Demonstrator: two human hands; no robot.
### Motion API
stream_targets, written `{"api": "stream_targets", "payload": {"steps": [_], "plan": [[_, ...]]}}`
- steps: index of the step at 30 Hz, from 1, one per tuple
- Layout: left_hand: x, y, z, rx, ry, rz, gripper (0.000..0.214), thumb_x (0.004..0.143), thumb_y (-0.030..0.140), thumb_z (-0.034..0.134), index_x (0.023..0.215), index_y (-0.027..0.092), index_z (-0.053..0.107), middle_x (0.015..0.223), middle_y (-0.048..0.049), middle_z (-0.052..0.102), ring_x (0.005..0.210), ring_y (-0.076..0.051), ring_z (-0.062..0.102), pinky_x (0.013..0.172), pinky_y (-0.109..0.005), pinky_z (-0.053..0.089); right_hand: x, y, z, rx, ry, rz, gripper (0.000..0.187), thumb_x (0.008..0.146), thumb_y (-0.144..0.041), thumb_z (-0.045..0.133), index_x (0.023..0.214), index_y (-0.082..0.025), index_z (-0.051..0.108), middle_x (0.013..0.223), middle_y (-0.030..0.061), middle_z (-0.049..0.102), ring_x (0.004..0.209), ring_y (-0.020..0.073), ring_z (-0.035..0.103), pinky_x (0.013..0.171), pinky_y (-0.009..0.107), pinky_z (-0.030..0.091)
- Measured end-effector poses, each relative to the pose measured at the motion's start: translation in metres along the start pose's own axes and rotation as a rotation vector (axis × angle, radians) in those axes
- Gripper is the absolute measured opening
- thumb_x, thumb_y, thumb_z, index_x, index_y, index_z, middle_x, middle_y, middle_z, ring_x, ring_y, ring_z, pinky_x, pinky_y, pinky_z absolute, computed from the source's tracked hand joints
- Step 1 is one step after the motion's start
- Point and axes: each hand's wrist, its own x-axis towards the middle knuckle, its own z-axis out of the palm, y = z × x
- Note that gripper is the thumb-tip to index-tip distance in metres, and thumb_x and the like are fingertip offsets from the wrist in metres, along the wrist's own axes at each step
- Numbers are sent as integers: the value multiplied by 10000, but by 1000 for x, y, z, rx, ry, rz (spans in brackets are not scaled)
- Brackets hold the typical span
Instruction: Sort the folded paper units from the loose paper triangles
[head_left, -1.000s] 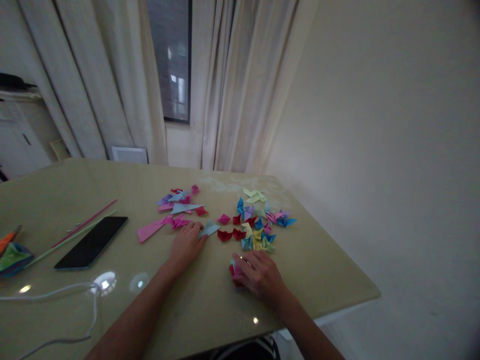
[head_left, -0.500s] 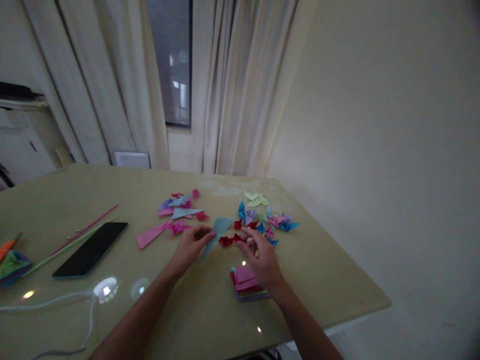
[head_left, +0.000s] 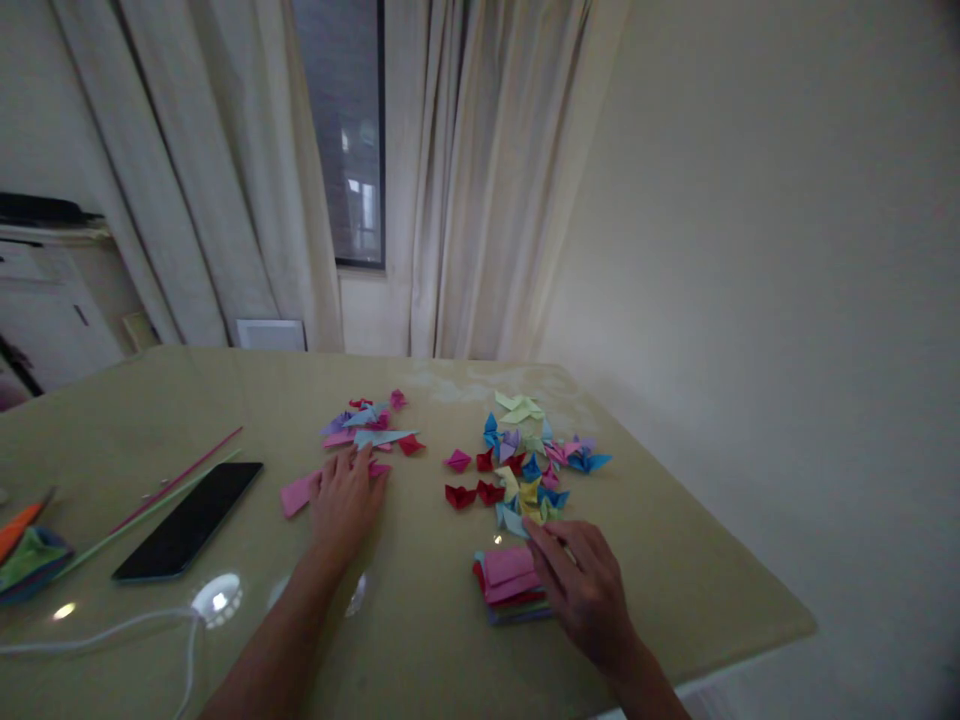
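My left hand [head_left: 345, 500] lies flat with fingers stretched out on a pink paper strip [head_left: 296, 493] and some pink folded pieces, just below a small heap of pink, purple and pale blue folds [head_left: 367, 425]. Resting at the right side of a stack of pink and red paper squares [head_left: 506, 580], my right hand [head_left: 585, 590] has loose fingers. Its fingertips reach toward a pale blue folded piece [head_left: 512, 520], which lies at the near edge of a pile of many-coloured folded triangles [head_left: 529, 460]. Neither hand grips anything that I can see.
A black phone [head_left: 187, 520] lies at the left beside a pink stick and a green stick [head_left: 176, 478]. A white cable [head_left: 112, 630] runs along the near left, with a colourful folded shape [head_left: 30, 560] at the far left. The table's right edge [head_left: 750, 590] is near the wall.
My left hand held a pale blue paper near the middle; it has moved left and now lies on the pink pieces. My right hand drew back to the stack, and the pale blue piece lies by the pile.
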Motion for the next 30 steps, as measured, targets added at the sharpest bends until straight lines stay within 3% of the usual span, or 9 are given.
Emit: {"api": "stream_targets", "payload": {"steps": [3,8,13,16,20,22,25,28,30], "plan": [[6,-12,1,10,-100,12,400,1020,365,460,1251,136,693,1258,-208,712,1132,-373,657,978,-498,492,-27,-3,-8,23,-140,-38,255,1025,-278,622,1248,-271,744,963,84,752,855,245,699,765,391,583],[13,-4,1,-354,-32,24,380,944,439,605,1214,183,681,1139,-136,758,1025,-306,702,917,-425,534,-35,-16,4,192,-70,69,206,1052,-275,548,1110,-254,744,889,78,709,826,241,680,730,371,581],[-6,33,-3,-737,-16,242,493,893,477,722,1304,223,625,1214,-91,754,1134,-265,707,1013,-413,538,13,-32,31,320,-86,240,184,1045,-288,586,1164,-251,721,1011,78,715,925,238,688,819,357,568],[-25,50,-2,-773,-32,377,458,910,411,722,1328,252,624,1204,-88,756,1135,-263,711,1015,-413,547,52,-40,49,429,-184,357,409,997,-332,677,1390,-236,615,1199,97,705,883,206,689,825,333,569],[-32,55,1,-758,28,447,423,940,377,684,1342,269,613,1247,-106,731,1168,-278,694,1028,-433,549,92,-41,74,469,-278,352,278,938,-187,695,1212,-231,708,1068,51,762,915,207,706,844,308,544],[-25,49,0,-755,46,417,522,934,422,692,1409,259,548,1331,-127,694,1213,-292,674,1027,-441,554,105,-35,82,503,-275,324,218,941,-135,653,1113,-235,741,1003,35,776,904,196,716,831,291,535],[-6,27,-2,-657,74,293,553,980,488,595,1453,220,496,1428,-165,628,1301,-316,616,1062,-473,530,113,-11,87,506,-156,382,158,964,-182,626,1067,-211,743,986,54,782,875,194,725,814,295,543],[10,-10,-2,-320,132,35,495,1015,482,464,1365,152,580,1422,-225,607,1377,-397,532,1141,-594,430,110,32,85,437,28,516,180,986,-277,586,1048,-194,732,982,81,785,867,216,731,810,332,559],[14,-35,0,-41,86,-205,573,1014,498,444,1445,132,538,1525,-269,509,1418,-480,459,1112,-689,398,103,64,84,420,159,601,232,976,-358,584,1042,-188,727,965,95,786,855,234,735,813,358,572]]}}
